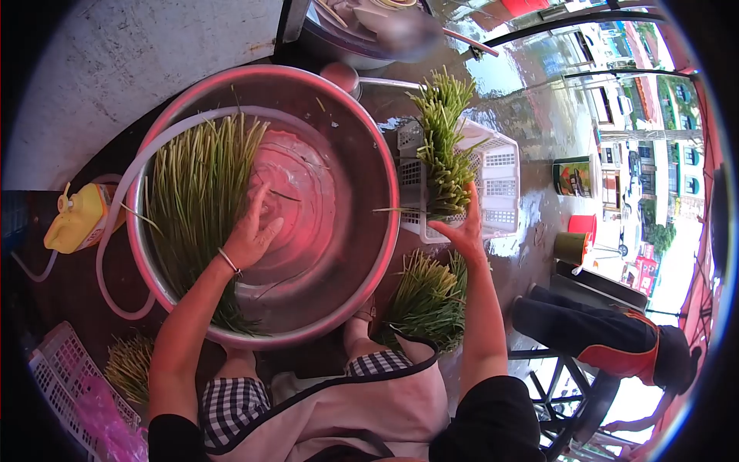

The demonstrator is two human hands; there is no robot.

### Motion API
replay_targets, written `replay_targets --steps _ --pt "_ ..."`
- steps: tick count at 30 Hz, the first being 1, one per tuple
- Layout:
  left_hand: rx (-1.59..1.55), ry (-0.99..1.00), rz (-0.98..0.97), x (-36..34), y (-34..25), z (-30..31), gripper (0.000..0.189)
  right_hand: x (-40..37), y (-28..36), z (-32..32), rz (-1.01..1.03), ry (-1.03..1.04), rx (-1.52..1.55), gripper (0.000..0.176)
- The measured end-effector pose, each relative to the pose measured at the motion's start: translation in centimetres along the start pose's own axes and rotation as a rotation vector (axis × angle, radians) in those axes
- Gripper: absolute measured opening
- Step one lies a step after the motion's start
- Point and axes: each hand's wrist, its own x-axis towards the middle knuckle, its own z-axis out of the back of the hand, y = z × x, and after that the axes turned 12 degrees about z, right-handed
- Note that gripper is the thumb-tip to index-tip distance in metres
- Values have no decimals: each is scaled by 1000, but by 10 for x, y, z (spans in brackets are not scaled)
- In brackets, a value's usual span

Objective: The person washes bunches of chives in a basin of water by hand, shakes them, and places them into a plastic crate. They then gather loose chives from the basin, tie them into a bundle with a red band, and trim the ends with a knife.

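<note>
The left hand [254, 235] was held over the water [304, 185] in the large metal basin [358, 173], its fingers extended and slightly parted, gripping nothing visible, just beside the loose green stems [192, 181] that lay along the basin's left side. The right hand [468, 227] was spread wide, thumb well apart from the fingers, at the near end of the stem bundle [443, 146] on the white basket [504, 189]; whether it bore any of the bundle's weight could not be told. Sound handling appeared to require a broad, flat palm rather than pinching fingertips, with the pale ends kept level, since such thin stems would likely have bent or strayed (one stray stem [391, 209] lay across the basin's rim, pointing toward the basket). In the basin, light strokes along the stems' length seemed preferable to strokes across them. As to clearances, the basin's right half offered free water for the left hand, whereas the hose [154, 146] crossed near the pale ends on the far side and probably limited lifting there. The gap between basin and basket was narrow; the pot handle [389, 82] lay at its far end and a floor bundle [427, 300] at its near end, so a raised path over the rim appeared safest.
</note>
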Motion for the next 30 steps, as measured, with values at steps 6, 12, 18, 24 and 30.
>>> replay_targets --steps 6,12,18,24,30 --pt "172 -162 -50 -16 -44 34 56 -17 83 -20 257 -285 -141 58" --pt "652 -738 -164 -11 -11 103 59 -1 177 -125 492 386 429 29" --pt "709 -740 -87 -18 24 117 67 38 161 -108 289 351 71 24" --pt "713 -728 -83 -15 20 105 66 19 76 -79 208 297 -288 22" --pt "701 -713 -100 -14 14 93 64 13 166 45 324 -163 43 22"
